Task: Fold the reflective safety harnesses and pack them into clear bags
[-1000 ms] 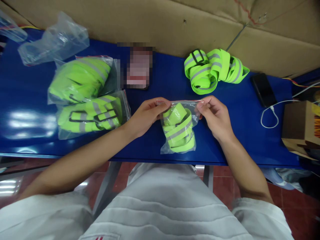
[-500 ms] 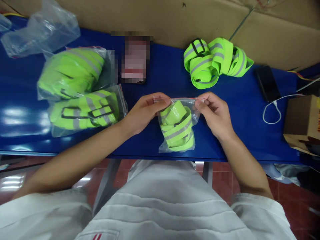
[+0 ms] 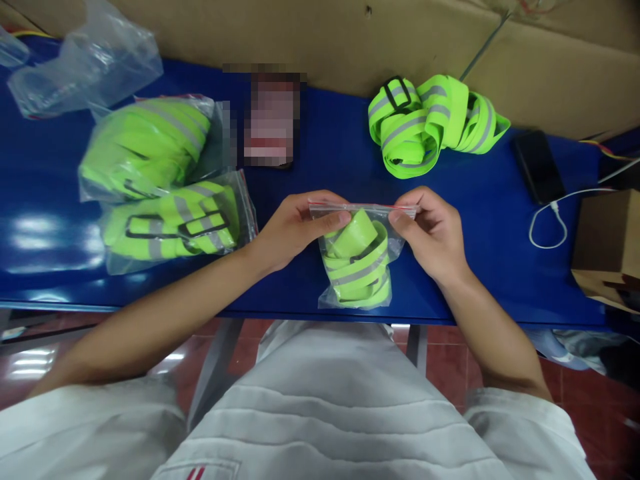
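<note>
Your left hand (image 3: 293, 230) and right hand (image 3: 434, 233) each grip the top edge of a clear plastic bag (image 3: 328, 299), with the fingers (image 3: 333, 221) pinched on the film. The bag spans the gap between both sets of fingers and extends below them, over the smooth, glossy blue tabletop (image 3: 280, 293). Its film is thin and wrinkled, with a red line along the top. Inside, a flat yellow-green strap (image 3: 361, 267) with a gray stripe lies in loose coils.

Beyond your right fingers, note the tangled loose straps (image 3: 413, 130) with a black buckle; left of your left fingers, two filled bags (image 3: 145, 150). Pixelation obscures the object (image 3: 270, 123) beyond your left fingers. The cardboard box (image 3: 605, 233), right of your right fingers, is cut off. You cannot tell whether the bag is sealed; some fingertips are hidden.
</note>
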The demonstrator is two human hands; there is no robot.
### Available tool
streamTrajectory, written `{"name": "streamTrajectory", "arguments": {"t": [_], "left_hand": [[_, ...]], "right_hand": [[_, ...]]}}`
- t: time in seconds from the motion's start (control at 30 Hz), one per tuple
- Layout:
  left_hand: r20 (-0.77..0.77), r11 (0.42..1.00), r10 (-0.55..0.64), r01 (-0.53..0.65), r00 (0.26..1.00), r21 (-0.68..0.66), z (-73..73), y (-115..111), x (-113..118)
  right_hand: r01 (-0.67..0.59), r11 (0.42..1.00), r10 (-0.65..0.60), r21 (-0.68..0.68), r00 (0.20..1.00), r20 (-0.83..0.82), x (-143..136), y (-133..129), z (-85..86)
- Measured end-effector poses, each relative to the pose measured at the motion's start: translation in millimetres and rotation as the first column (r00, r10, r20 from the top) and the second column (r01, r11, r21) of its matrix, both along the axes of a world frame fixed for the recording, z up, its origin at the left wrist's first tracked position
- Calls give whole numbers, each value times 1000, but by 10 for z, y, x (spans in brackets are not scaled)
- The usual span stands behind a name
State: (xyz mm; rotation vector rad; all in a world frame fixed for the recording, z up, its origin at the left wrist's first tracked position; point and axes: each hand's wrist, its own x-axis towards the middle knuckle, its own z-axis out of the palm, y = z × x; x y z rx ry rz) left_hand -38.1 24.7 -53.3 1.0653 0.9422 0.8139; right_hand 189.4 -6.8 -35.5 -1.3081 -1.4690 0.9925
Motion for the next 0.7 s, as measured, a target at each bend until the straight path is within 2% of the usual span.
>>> {"name": "streamTrajectory", "arguments": {"t": [0.3,0.53,0.7], "left_hand": [[50,999,-44,43,998,22,24,2,-6],[-36,996,-77,78,996,38,2,-16,-1],[-24,997,-70,71,997,41,-13,-6,-18]], "right_hand": [[-48,999,47,-14,998,-32,-6,-11,15],[-90,994,91,-58,996,8,-4,-25,20],[-95,993,93,-73,995,-20,1,-18,10]]}}
